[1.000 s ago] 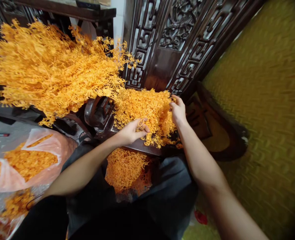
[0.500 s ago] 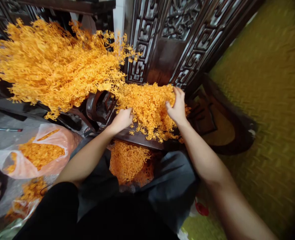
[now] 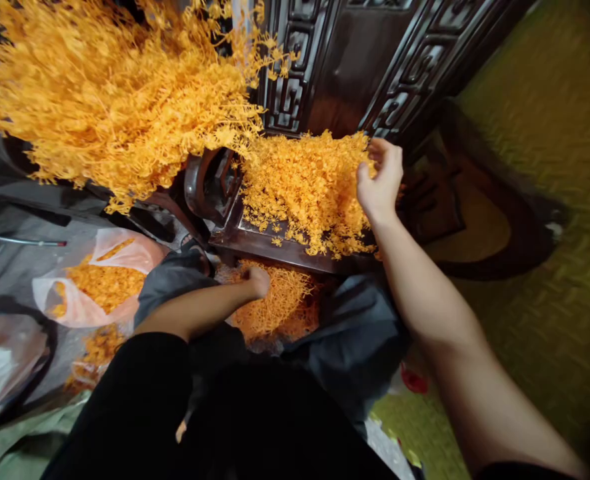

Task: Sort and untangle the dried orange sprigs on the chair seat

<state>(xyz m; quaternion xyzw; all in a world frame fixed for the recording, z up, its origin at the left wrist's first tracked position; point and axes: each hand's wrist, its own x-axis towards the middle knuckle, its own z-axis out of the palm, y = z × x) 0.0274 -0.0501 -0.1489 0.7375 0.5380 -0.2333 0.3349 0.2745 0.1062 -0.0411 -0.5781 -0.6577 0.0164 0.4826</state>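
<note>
A heap of small orange flower pieces (image 3: 309,187), apparently plastic, lies on the dark wooden chair seat (image 3: 229,230). At its right edge is my right hand (image 3: 382,177), thumb and fingers apart and curved, touching or close to the flowers. My left hand (image 3: 257,280) is below the seat's front edge, over a bag of thin orange stems (image 3: 279,303) between my knees. Its fingers look curled closed; whatever they hold is hidden. A big bundle of orange flower sprigs (image 3: 125,100) rests over the chair's arm at upper left.
On the floor at left sits a pinkish plastic bag (image 3: 149,253) of orange pieces, with more loose orange pieces (image 3: 99,350) below it. The carved chair back (image 3: 345,80) rises behind the heap. To the right is a yellow-green textured surface (image 3: 539,287).
My left hand has gone from the heap's left edge down to the stems under the seat. My right hand remains at the heap's right edge. The camera view has shifted.
</note>
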